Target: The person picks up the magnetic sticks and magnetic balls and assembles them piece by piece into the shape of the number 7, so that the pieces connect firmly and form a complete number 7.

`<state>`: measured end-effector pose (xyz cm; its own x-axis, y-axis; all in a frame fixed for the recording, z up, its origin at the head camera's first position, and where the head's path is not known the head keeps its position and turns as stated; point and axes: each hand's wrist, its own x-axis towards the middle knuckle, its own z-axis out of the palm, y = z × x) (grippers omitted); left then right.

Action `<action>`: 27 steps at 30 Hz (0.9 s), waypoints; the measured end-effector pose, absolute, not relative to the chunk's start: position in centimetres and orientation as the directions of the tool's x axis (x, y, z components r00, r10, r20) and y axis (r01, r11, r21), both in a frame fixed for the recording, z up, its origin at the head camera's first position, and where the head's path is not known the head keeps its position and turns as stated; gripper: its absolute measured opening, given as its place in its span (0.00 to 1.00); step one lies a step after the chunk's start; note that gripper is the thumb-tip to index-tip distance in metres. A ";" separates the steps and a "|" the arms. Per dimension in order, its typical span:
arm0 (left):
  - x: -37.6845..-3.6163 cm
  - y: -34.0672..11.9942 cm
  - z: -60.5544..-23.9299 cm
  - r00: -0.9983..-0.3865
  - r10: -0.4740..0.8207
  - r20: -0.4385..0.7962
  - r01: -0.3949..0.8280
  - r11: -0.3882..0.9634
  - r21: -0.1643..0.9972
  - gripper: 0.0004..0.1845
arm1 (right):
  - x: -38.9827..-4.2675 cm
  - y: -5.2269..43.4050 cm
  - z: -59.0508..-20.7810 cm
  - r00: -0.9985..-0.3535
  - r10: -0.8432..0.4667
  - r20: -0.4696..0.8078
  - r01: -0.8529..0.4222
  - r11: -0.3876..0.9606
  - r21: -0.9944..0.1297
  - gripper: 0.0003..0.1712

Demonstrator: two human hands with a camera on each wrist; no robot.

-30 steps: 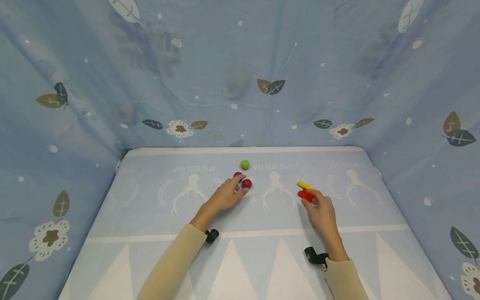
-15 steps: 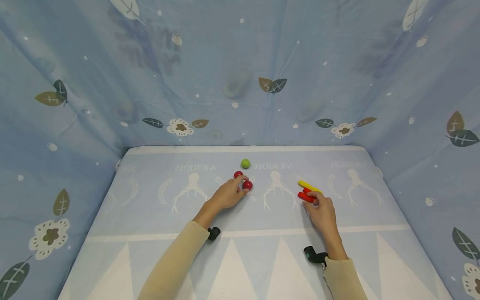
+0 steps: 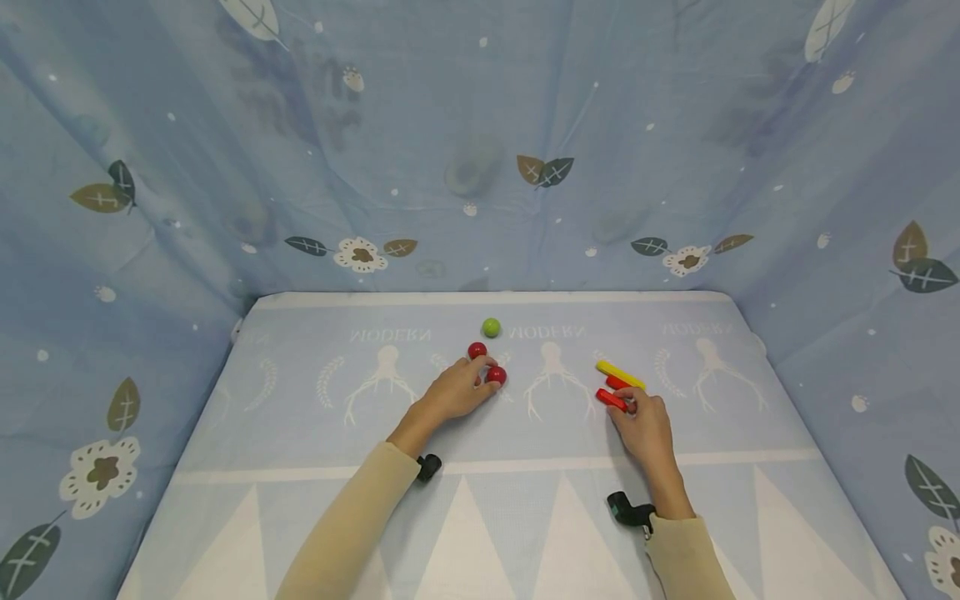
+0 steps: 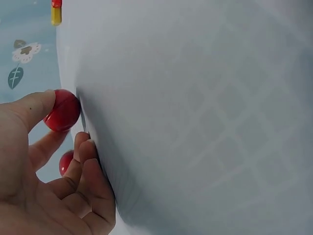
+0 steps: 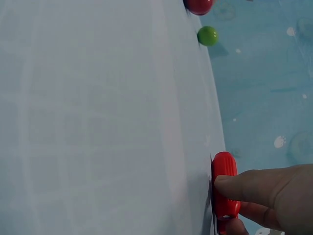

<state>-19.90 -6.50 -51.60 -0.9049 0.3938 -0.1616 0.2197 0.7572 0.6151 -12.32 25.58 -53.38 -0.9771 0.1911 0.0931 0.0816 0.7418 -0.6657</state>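
My left hand pinches the nearer red ball between thumb and index finger; in the left wrist view this ball sits at the fingertips, just at the tabletop. Behind it lies a second red ball, close to the index finger. My right hand grips a short red stick, which shows ribbed sides in the right wrist view. Just beyond it are another red stick, partly hidden, and a yellow stick, side by side.
A green ball lies behind the red balls. The table has a pale blue patterned cover, and a blue leaf-print curtain surrounds its back and sides. Black wrist cameras sit on both wrists.
The nearer red ball has moved slightly toward me, away from the other red ball. The gripped red stick has come apart from the second red stick, shifting nearer to me.
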 end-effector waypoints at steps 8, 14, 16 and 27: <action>-19.8 -6.4 -51.7 -0.911 0.381 -0.156 0.219 0.770 0.600 0.22 | -12.2 25.4 -53.3 -0.974 0.195 0.117 0.069 0.743 -0.666 0.14; -19.6 -6.6 -51.5 -0.911 0.383 -0.151 0.225 0.772 0.594 0.22 | -12.1 25.2 -53.2 -0.973 0.181 0.146 0.037 0.741 -0.671 0.14; -19.4 -6.7 -51.3 -0.912 0.378 -0.158 0.219 0.776 0.592 0.22 | -12.2 25.0 -53.1 -0.974 0.173 0.146 0.028 0.733 -0.679 0.14; -17.7 -9.1 -50.6 -0.940 0.309 -0.146 0.176 0.804 0.568 0.22 | -13.5 22.9 -52.3 -0.990 0.050 0.134 -0.057 0.721 -0.691 0.12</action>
<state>-17.74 -9.14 -50.59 -0.9397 0.3094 -0.1461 0.1764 0.8040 0.5679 -13.49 22.89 -52.32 -0.9898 0.0503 0.1335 -0.0566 0.7210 -0.6906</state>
